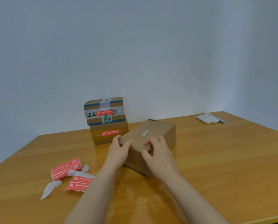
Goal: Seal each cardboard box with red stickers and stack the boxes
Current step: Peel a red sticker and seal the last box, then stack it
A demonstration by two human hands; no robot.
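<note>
A plain brown cardboard box (152, 135) lies on the wooden table (215, 159), with white label scraps on its top. My left hand (119, 151) grips its near left corner, thumb on top. My right hand (157, 152) holds the near edge, fingers curled over the top. Behind it stand two stacked boxes: the lower box (109, 135) and the taped upper box (104, 110), each with a red sticker across its front seam. Sheets of red stickers (65, 170) and a second sheet (80, 183) lie at the left.
White backing strips (50, 188) lie beside the sticker sheets. A small white notepad (207, 118) with a blue pen sits at the far right corner. A grey wall stands behind the table.
</note>
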